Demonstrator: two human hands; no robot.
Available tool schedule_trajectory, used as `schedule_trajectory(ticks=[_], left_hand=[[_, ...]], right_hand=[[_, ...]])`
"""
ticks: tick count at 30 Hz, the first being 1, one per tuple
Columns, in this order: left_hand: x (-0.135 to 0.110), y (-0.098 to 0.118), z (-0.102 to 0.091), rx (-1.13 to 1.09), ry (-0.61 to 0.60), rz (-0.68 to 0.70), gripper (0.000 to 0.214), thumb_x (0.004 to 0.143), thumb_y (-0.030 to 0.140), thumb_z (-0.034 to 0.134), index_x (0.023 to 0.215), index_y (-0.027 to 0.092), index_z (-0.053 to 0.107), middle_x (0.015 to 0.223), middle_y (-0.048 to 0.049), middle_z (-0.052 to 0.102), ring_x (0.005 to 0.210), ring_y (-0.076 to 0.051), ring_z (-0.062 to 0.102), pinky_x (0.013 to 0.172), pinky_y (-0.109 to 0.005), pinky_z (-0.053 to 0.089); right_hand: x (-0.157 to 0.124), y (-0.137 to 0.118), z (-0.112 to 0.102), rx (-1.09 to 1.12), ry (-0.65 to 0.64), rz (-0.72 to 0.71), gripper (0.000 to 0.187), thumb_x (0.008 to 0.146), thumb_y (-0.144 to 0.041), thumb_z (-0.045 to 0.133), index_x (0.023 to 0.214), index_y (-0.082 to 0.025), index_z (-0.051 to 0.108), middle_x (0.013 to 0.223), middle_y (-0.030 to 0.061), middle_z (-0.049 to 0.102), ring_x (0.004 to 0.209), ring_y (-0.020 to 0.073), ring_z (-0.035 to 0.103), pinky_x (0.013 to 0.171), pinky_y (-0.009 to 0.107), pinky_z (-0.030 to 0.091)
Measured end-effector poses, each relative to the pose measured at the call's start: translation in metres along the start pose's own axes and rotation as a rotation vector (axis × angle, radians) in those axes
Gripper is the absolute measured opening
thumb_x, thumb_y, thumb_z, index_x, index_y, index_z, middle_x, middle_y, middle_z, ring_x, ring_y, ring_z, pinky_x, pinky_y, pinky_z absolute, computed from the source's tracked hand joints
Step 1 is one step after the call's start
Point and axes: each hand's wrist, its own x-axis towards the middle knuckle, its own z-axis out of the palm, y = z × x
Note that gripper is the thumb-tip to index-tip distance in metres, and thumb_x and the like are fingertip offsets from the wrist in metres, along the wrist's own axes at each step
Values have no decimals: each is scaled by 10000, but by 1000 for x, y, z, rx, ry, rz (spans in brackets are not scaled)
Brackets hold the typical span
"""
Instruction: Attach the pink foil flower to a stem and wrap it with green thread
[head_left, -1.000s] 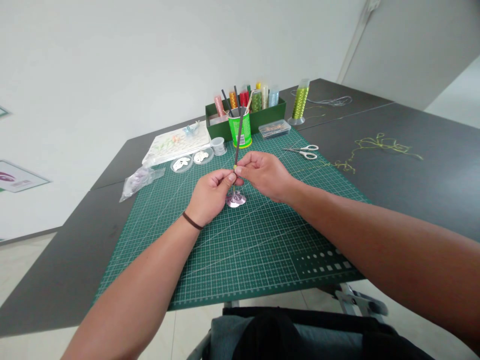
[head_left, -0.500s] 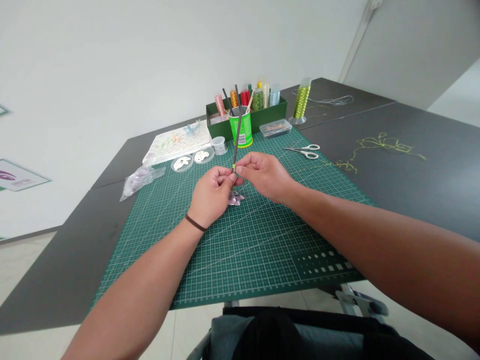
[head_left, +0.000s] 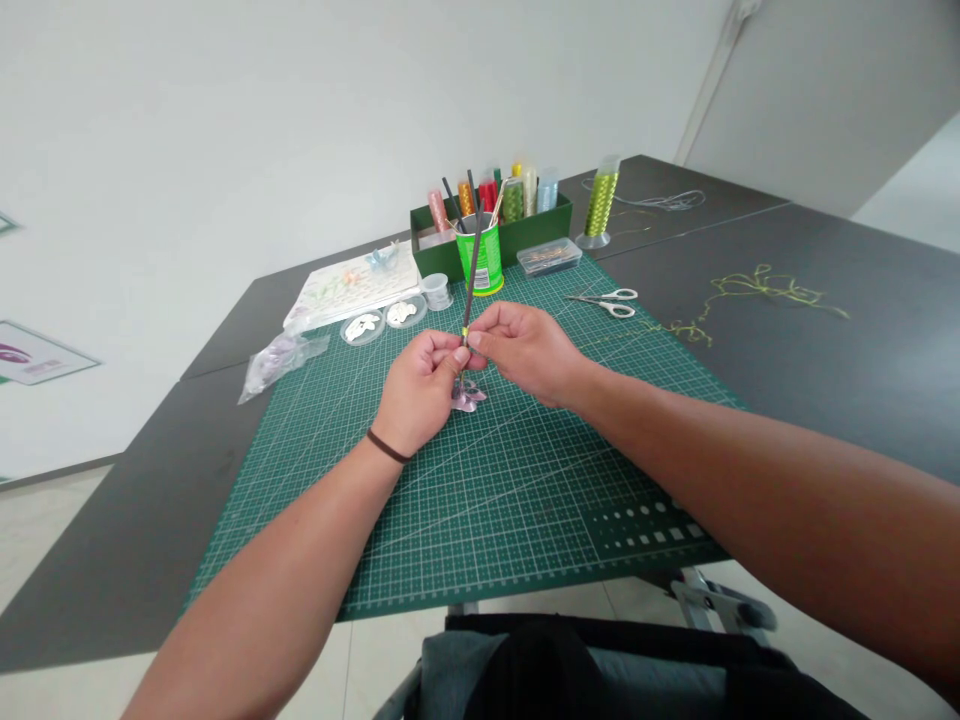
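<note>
Both hands meet above the middle of the green cutting mat. My left hand and my right hand both pinch a thin dark stick that stands nearly upright, with a short yellow-green band at the spot where the fingertips meet. A small pale purple flower-like piece hangs at the stick's lower end, just above the mat and partly hidden by my left fingers. A dark band circles my left wrist.
Behind the hands stand a green cup with sticks, a dark green box of colored thread spools, a clear case, scissors, a green wire spool, small round dishes, a plastic bag, and loose yellow-green wire on the dark table.
The purple piece at the stick's foot has turned and sits more hidden behind my left fingers. The stick leans slightly more to the left. Both hands stay almost in place.
</note>
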Motion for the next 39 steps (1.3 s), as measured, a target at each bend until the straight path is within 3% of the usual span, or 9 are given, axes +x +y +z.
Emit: schedule_trajectory(ticks=[4,15,22,28,33,39], left_hand=[[-1,5,1,47,47,-1,127,903,298,654,926,183,604,809,-29,782,468,-85,559,452,-204,421],[-3,11,2,63,77,-19,96,907,272,638,911,183,602,828,-38,787,462,-89,569,443,-214,430],[-1,4,1,-23,29,-18,145,893,320,660,934,189,614,814,-31,782,489,-99,581,468,-219,460],[1,-2,-2,-63,-41,28,180,892,360,670,927,191,620,804,-43,778,576,-126,644,553,-240,496],[0,-1,-3,-47,-89,33,181,914,363,633,915,182,624,833,-57,784,668,-146,688,584,-244,499],[2,-2,-5,-29,-101,5,202,900,374,657,928,174,665,848,-59,782,668,-138,692,569,-231,507]], right_hand=[[0,-1,-1,-71,11,-12,73,882,-177,671,848,-181,606,622,-19,685,468,75,487,435,207,322],[-1,-3,-1,-121,1,-38,93,890,-148,652,816,-182,607,682,5,715,600,111,615,546,224,437],[-4,-7,-1,-103,-6,-2,113,894,-158,654,808,-187,586,589,-39,646,415,61,400,395,214,274],[-4,-10,-1,13,-51,80,78,900,-156,644,852,-194,596,512,-72,557,439,74,460,412,193,309],[-2,-8,-2,81,-97,106,90,888,-166,670,852,-195,593,524,-53,587,469,84,478,440,194,325],[-1,-6,-2,25,-30,54,156,836,-127,710,768,-191,585,593,-39,601,574,98,552,535,220,429]])
